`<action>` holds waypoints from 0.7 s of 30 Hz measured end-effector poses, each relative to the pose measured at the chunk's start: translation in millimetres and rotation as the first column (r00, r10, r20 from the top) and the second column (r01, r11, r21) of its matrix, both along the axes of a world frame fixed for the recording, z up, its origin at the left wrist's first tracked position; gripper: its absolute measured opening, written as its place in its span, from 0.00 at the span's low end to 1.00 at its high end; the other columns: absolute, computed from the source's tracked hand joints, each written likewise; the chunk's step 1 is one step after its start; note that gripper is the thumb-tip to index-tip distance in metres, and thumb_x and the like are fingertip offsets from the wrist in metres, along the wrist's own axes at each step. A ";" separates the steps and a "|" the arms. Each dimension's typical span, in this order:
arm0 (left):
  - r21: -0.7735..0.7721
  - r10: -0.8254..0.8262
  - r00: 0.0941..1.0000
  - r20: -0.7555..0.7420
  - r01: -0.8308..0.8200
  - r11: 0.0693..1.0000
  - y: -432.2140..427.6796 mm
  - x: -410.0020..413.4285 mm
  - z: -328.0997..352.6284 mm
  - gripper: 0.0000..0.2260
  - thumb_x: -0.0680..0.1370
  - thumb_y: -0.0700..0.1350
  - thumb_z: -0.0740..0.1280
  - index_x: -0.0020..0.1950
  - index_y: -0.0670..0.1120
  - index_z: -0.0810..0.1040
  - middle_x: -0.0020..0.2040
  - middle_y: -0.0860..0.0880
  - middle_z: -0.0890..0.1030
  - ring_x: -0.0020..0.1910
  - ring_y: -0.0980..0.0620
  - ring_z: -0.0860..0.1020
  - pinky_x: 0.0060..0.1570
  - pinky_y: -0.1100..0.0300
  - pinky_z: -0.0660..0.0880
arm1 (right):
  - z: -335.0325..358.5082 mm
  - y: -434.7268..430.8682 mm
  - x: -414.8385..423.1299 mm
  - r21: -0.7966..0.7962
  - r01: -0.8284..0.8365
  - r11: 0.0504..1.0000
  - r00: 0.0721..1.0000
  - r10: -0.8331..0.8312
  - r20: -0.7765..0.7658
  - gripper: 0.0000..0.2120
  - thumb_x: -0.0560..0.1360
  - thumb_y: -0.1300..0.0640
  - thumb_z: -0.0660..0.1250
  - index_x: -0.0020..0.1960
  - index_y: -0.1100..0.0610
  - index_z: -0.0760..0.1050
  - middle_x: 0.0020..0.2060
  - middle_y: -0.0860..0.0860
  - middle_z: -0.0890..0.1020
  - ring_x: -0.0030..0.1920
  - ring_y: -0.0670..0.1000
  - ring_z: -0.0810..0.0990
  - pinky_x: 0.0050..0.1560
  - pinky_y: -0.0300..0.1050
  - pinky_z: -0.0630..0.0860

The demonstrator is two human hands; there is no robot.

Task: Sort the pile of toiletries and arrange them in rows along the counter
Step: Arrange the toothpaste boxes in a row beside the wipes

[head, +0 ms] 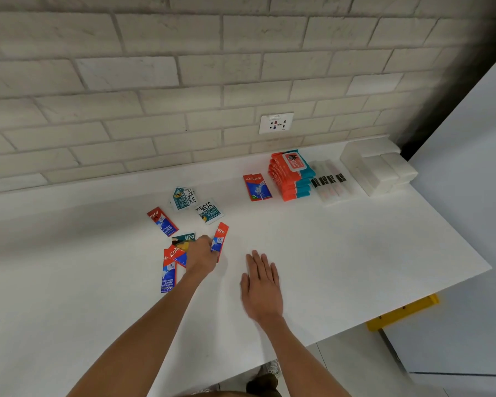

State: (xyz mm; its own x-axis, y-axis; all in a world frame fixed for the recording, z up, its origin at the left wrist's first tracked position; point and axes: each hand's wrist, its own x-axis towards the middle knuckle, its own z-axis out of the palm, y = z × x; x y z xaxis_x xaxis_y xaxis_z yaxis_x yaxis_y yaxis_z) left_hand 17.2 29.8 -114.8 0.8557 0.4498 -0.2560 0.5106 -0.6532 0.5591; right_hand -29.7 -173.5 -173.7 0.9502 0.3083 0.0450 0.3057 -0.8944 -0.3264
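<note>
Two hands reach over the counter (355, 253); left hand (201, 255) grips a red toothpaste sachet (221, 239); right hand (261, 285) is flat, fingers straight.

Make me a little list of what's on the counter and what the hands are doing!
Left hand: grips a Colgate sachet
Right hand: open, holds nothing
Unsorted pile: Cream Silk sachets, more Colgate sachets
Sorted by the wall: wet wipes stack, toothbrushes, white boxes
Surface: white counter
</note>
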 end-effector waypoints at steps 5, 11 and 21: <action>-0.421 0.254 0.967 -0.006 -0.232 0.877 -8.3 -11.2 -2.7 0.12 0.73 0.39 0.79 0.54 0.43 0.83 0.50 0.44 0.86 0.46 0.47 0.83 0.49 0.52 0.82 | 2.5 4.9 11.2 0.152 0.062 0.986 0.998 -0.061 -0.011 0.26 0.85 0.46 0.51 0.80 0.51 0.70 0.80 0.49 0.70 0.81 0.52 0.65 0.82 0.54 0.58; -0.738 0.385 0.921 -0.058 -0.299 0.605 -41.0 -9.6 4.8 0.11 0.75 0.35 0.76 0.57 0.38 0.82 0.49 0.41 0.85 0.45 0.46 0.85 0.42 0.58 0.83 | 42.0 11.8 34.9 0.659 0.419 0.625 0.903 -0.209 -0.376 0.10 0.83 0.53 0.69 0.64 0.47 0.80 0.46 0.44 0.88 0.47 0.44 0.86 0.54 0.49 0.83; -0.736 0.322 0.944 0.068 -0.171 0.655 -76.8 37.2 29.7 0.06 0.76 0.35 0.75 0.51 0.43 0.85 0.43 0.45 0.88 0.42 0.49 0.86 0.40 0.61 0.82 | 65.2 -1.4 78.3 0.697 0.631 0.341 0.775 -0.236 -0.587 0.06 0.79 0.59 0.75 0.52 0.49 0.83 0.38 0.44 0.88 0.40 0.46 0.88 0.51 0.49 0.86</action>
State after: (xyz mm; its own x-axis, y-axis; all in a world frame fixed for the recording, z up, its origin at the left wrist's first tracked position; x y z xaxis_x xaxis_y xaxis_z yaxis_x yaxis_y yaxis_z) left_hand 54.4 -47.1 -85.1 0.8032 0.3955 -0.4456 0.4366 0.1182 0.8918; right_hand 48.6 -174.9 -108.4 0.9323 -0.1603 -0.3241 -0.3395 -0.0798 -0.9372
